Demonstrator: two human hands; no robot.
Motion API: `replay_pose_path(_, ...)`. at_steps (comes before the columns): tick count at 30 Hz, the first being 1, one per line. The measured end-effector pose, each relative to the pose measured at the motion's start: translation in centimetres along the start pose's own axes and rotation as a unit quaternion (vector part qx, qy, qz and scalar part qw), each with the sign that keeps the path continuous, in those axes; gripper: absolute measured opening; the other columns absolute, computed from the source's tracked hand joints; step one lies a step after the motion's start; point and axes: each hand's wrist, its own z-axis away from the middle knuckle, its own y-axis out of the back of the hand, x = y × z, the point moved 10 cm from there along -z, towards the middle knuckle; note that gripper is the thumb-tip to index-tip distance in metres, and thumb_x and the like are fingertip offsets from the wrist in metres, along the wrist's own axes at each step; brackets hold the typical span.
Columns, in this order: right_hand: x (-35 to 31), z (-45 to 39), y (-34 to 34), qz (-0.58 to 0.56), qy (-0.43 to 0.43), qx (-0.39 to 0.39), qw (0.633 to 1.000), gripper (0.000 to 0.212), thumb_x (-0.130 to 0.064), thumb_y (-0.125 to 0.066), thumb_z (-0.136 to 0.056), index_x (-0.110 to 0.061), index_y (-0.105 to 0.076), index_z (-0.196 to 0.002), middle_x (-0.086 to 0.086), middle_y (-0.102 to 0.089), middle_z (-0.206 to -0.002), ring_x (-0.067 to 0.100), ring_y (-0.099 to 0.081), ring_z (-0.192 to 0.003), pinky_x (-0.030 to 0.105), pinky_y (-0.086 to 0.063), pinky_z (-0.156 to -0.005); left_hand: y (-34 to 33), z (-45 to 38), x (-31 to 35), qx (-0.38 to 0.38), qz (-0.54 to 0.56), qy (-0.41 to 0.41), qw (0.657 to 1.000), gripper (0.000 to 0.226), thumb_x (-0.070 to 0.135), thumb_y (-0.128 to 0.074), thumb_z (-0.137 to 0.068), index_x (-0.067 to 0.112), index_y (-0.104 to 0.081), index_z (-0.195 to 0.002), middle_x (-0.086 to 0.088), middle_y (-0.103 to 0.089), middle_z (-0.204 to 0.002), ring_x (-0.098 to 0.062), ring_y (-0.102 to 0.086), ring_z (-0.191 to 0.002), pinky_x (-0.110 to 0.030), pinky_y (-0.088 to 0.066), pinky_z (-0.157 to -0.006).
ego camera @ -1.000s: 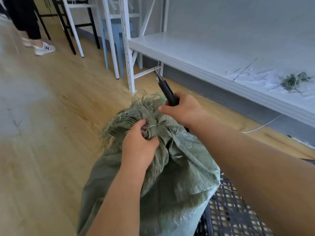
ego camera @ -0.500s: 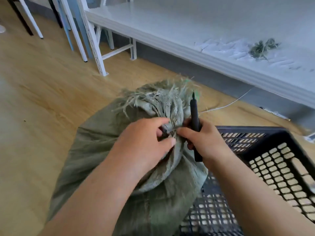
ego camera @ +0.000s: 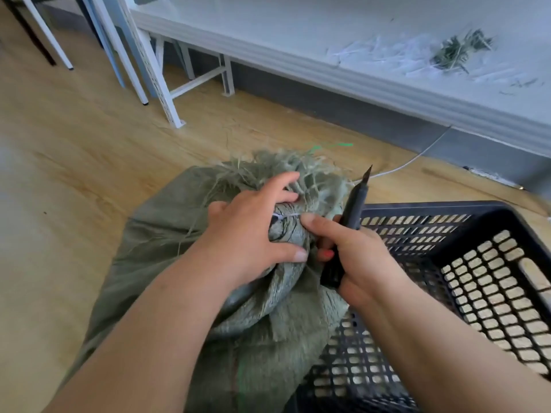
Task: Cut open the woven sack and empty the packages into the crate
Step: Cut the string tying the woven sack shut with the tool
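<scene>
My right hand (ego camera: 362, 257) dropped lower, fist around knife (ego camera: 354, 204), tip toward 12; left hand (ego camera: 253, 231) clamps sack (ego camera: 268, 323) neck; crate (ego camera: 477, 263) at 3.

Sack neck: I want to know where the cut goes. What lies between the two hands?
In the head view, the bunched neck of the sack lies between the left hand and right hand, bound by a thin white tie.
</scene>
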Motion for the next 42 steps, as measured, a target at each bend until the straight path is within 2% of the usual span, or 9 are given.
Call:
replay_pose_path(3,-2.0,0.6,0.6,0.038,0.058,0.004,0.998,0.032,0.001,-0.076,-0.074,-0.013,-0.047,-0.073,-0.006,-0.043,-0.048,0.006,-0.037,-0.038,0.017,-0.033,-0.035,0.0,-0.3,-0.2,0.023,0.012,0.015,1.0,0.076,0.046,-0.081,-0.066,0.05,-0.039,-0.13,0.03,-0.05,-0.128,-0.003,-0.045,-0.122,-0.035,-0.037,-0.102)
replay_pose_path(7,-4.7,1.2,0.2,0.23,0.146,0.019,0.962,0.028,-0.015,-0.079,-0.076,-0.014,-0.051,-0.08,-0.012,-0.053,-0.053,0.01,-0.045,-0.049,0.022,-0.041,-0.047,1.1,-0.2,-0.7,0.126,0.014,0.045,0.991,0.029,0.032,-0.079,-0.074,0.036,-0.066,-0.099,0.015,-0.066,-0.087,-0.003,-0.06,-0.076,-0.03,-0.053,-0.066)
replay_pose_path(9,-7.4,2.0,0.2,0.355,0.227,0.064,0.905,0.021,-0.027,-0.078,-0.076,-0.021,-0.06,-0.082,-0.008,-0.057,-0.063,0.011,-0.05,-0.055,0.028,-0.044,-0.054,1.3,-0.3,-1.2,0.139,0.003,0.065,0.988,0.024,0.03,-0.077,-0.076,0.035,-0.067,-0.098,0.013,-0.067,-0.083,-0.006,-0.06,-0.072,-0.029,-0.05,-0.06)
replay_pose_path(14,-6.1,1.6,-2.8,0.374,0.23,-0.063,0.896,0.018,-0.012,-0.074,-0.08,-0.021,-0.069,-0.095,-0.012,-0.07,-0.083,-0.004,-0.058,-0.062,0.015,-0.043,-0.061,-0.8,-0.8,-1.2,0.097,-0.031,0.071,0.992,0.028,0.03,-0.075,-0.076,0.033,-0.066,-0.102,0.011,-0.066,-0.091,-0.012,-0.057,-0.079,-0.029,-0.048,-0.063)
replay_pose_path(19,-5.6,0.9,-2.7,0.456,0.247,-0.061,0.853,0.028,-0.009,-0.074,-0.077,-0.032,-0.065,-0.091,-0.018,-0.072,-0.087,-0.006,-0.065,-0.084,0.016,-0.049,-0.081,-0.7,-0.6,-1.7,0.097,0.003,0.081,0.992,0.036,0.033,-0.074,-0.074,0.037,-0.051,-0.102,0.012,-0.064,-0.093,-0.014,-0.061,-0.086,-0.037,-0.053,-0.068)
replay_pose_path(24,-6.8,2.4,-2.5,0.534,0.291,-0.002,0.794,0.027,-0.014,-0.077,-0.072,-0.031,-0.062,-0.086,-0.025,-0.069,-0.078,-0.008,-0.062,-0.079,0.001,-0.04,-0.07,-1.1,-0.2,-0.4,0.099,-0.004,0.054,0.994,0.043,0.034,-0.075,-0.072,0.034,-0.039,-0.096,0.009,-0.059,-0.086,-0.016,-0.058,-0.078,-0.041,-0.051,-0.061)
replay_pose_path(31,-3.9,0.0,1.6,0.346,0.143,-0.052,0.926,0.031,0.005,-0.079,-0.07,-0.011,-0.058,-0.086,-0.002,-0.072,-0.075,-0.001,-0.061,-0.058,0.018,-0.049,-0.062,-4.2,-0.2,0.1,-0.067,0.005,0.013,0.998,0.041,0.047,-0.072,-0.075,0.045,-0.046,-0.107,0.023,-0.05,-0.096,-0.011,-0.049,-0.105,-0.037,-0.044,-0.088)
replay_pose_path(35,-5.0,-0.5,0.5,0.322,0.149,-0.087,0.931,0.031,0.006,-0.077,-0.072,-0.006,-0.057,-0.093,-0.002,-0.071,-0.073,0.002,-0.061,-0.059,0.012,-0.047,-0.055,-2.4,-0.3,-0.2,-0.002,0.142,0.01,0.99,0.015,0.049,-0.058,-0.086,0.043,-0.051,-0.098,0.018,-0.059,-0.108,-0.007,-0.054,-0.108,-0.041,-0.046,-0.093)
replay_pose_path(42,-5.0,-0.5,0.8,0.413,0.149,-0.065,0.896,0.039,0.008,-0.078,-0.068,-0.015,-0.053,-0.086,-0.002,-0.074,-0.071,0.006,-0.068,-0.072,0.025,-0.055,-0.077,-3.1,0.0,0.6,0.028,0.012,0.031,0.999,0.019,0.04,-0.065,-0.083,0.042,-0.057,-0.1,0.025,-0.047,-0.082,-0.009,-0.049,-0.094,-0.04,-0.045,-0.089)
